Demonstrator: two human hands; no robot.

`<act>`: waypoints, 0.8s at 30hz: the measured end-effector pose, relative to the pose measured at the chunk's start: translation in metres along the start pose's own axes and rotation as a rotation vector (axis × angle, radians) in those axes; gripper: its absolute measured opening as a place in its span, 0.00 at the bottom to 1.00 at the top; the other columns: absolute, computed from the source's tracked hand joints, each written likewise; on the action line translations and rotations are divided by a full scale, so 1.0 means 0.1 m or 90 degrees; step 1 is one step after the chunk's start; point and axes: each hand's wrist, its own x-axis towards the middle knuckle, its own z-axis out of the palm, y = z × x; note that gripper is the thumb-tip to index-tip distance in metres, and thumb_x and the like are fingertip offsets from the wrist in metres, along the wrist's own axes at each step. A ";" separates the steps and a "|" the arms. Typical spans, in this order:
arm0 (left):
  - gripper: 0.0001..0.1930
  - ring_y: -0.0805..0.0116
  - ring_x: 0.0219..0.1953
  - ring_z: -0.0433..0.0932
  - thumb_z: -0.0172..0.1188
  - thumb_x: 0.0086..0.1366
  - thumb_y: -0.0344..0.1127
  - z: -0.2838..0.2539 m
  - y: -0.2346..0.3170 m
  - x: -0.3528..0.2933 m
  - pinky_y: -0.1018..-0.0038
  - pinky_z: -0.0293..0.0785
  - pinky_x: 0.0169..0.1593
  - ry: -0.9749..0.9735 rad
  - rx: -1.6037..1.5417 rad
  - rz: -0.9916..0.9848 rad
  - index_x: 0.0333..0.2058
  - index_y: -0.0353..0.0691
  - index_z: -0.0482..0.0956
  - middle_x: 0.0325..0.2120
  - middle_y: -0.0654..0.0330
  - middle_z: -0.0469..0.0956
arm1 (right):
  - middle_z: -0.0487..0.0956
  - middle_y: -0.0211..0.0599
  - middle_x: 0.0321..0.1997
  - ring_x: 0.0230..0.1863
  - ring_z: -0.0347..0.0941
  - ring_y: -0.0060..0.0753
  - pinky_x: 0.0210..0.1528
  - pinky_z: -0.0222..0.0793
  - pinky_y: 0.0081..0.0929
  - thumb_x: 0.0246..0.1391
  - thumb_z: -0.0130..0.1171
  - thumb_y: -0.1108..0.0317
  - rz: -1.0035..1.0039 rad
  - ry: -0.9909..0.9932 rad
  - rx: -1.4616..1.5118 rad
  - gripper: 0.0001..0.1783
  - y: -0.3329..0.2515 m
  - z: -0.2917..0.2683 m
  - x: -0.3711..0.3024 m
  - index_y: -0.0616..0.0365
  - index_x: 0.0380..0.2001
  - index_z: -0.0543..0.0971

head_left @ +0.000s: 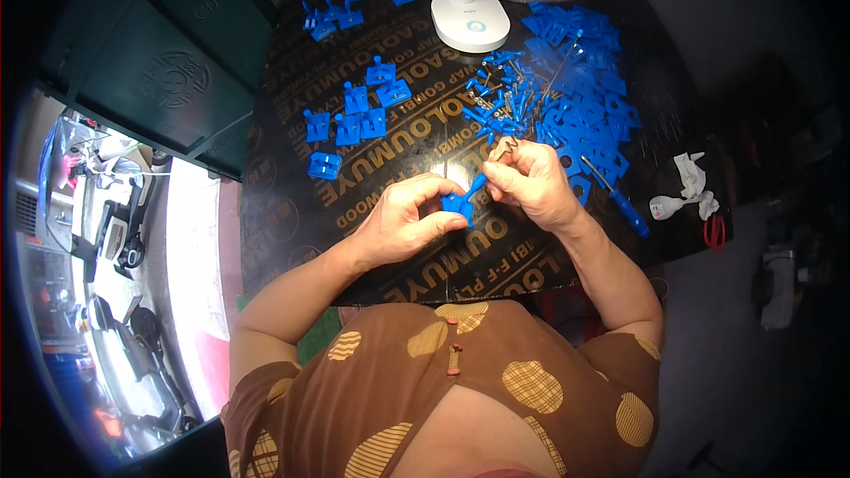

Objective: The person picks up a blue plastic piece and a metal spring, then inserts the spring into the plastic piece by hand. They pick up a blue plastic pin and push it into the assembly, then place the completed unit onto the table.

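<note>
Near the front middle of the table, my left hand (pixel 409 219) grips a small blue plastic plate (pixel 457 205) between thumb and fingers. Just to its right, my right hand (pixel 537 184) pinches a slim blue plastic peg (pixel 477 185) whose lower end meets the plate. Whether the peg sits in the plate or only touches it is hidden by my fingers. Something tan (pixel 505 150) shows at a right fingertip, too small to name. Beyond my right hand lie many loose blue pegs and metal screws (pixel 503 104), beside a heap of flat blue plates (pixel 589 80).
Blue pieces with upright knobs stand in a group (pixel 357 99) at left, with more (pixel 329 19) farther back. A white lamp base (pixel 469 25) stands at the back. A blue-handled screwdriver (pixel 627 212), a white bottle (pixel 666 206) and red loops (pixel 714 233) lie at right.
</note>
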 end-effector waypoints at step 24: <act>0.06 0.67 0.36 0.72 0.65 0.53 0.31 -0.04 0.02 0.11 0.71 0.69 0.44 0.079 0.100 0.158 0.30 0.38 0.82 0.29 0.60 0.78 | 0.73 0.22 0.23 0.25 0.65 0.11 0.28 0.61 0.13 0.54 0.56 0.73 -0.020 -0.044 -0.079 0.04 -0.04 0.03 -0.04 0.61 0.26 0.76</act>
